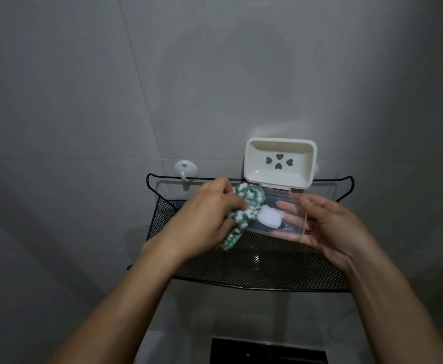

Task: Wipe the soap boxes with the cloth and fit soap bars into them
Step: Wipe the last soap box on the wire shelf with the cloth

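Note:
My right hand (328, 224) grips a hinged soap box above the shelf. Its cream half (281, 162), with heart-shaped holes, stands open and upright. Its clear half (291, 206) lies across my right fingers, which show through it. My left hand (207, 216) grips a green-and-white cloth (64, 199)... bunched at the left end of the clear half. A small white piece (85, 218)... lies in the clear half beside the cloth.
A black wire-mesh shelf (254, 269) hangs on the grey tiled wall below my hands. A white wall hook (185, 169) holds its back rail at the left. A dark object (267, 350) sits at the bottom edge.

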### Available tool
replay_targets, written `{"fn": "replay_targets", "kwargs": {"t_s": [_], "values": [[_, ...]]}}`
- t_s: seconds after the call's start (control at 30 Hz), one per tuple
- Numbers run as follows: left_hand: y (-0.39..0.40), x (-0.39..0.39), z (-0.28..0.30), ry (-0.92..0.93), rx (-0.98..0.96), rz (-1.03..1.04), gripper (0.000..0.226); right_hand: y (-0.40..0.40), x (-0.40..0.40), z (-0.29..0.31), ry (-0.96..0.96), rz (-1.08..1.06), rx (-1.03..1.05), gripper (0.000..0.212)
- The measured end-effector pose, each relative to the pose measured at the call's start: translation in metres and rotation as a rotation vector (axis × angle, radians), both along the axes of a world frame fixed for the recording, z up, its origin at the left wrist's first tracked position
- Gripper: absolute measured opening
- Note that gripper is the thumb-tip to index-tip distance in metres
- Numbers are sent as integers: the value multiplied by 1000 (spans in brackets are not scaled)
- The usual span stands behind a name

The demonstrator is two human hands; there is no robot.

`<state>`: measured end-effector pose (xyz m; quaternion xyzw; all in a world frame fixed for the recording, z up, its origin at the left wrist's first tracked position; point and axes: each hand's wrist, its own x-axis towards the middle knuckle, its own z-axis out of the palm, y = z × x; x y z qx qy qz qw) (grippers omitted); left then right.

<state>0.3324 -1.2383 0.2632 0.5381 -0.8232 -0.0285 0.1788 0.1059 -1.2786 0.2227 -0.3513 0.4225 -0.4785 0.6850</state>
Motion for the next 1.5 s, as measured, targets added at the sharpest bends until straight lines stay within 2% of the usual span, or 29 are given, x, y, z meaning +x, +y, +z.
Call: {"fn": "replay_targets", "kwargs": {"t_s": [0.13, 0.23, 0.33, 0.47, 0.67, 0.83, 1.1, 1.27, 1.5], "values": [[3, -10, 10, 32, -126, -46, 30, 0, 10, -1, -8, 43, -25, 25], [-1, -29, 9, -143, -150, -111, 25, 0, 18, -2, -6, 72, -39, 25], [-9, -28, 2, -289, -132, -34, 31, 0, 14, -5, -8, 64, -50, 25], [-12, -19, -3, -324, -150, 66, 36, 0, 7, -6, -18, 15, -46, 24], [-10, -22, -1, -324, -135, 177, 41, 1, 9, -8, -54, -21, -27, 24], [-4, -22, -4, -336, -81, 161, 48, -3, 5, -8, -100, -67, -8, 24], [-6, -9, 2, -189, 120, -15, 16, -3, 3, -17, -72, -82, 13, 24], [-3, -21, 2, -139, 3, -63, 20, -3, 8, -13, -56, -82, 0, 23], [-1, -54, 2, -117, -39, -191, 24, -2, 13, -8, -12, -53, -48, 27]]}}
